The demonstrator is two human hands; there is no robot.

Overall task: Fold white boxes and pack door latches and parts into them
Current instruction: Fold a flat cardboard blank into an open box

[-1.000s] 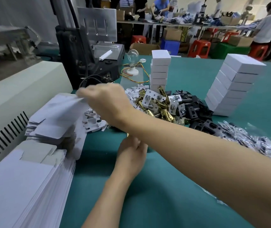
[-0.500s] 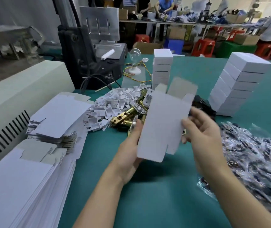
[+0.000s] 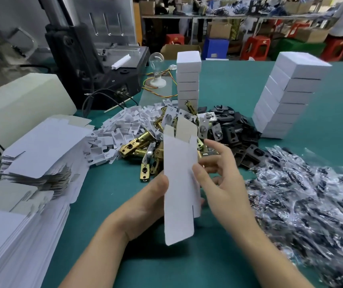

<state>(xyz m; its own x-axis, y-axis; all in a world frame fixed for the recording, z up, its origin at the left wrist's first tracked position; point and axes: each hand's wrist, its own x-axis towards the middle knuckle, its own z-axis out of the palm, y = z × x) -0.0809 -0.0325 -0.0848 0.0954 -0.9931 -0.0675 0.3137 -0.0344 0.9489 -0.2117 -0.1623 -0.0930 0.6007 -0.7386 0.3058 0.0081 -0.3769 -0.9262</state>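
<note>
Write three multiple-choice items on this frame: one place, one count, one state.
1. The bagged parts lie on which side of the table? A) right B) left C) far edge
2. How many stacks of folded boxes stand there? A) one B) two C) four
3. The held box is: A) taped shut B) torn in half C) unclosed, flaps open

1 A: the bags fill the table's right side.
2 B: one stack stands behind the latches, one far right.
3 C: left hand and right hand hold it, top flaps sticking up.
</note>
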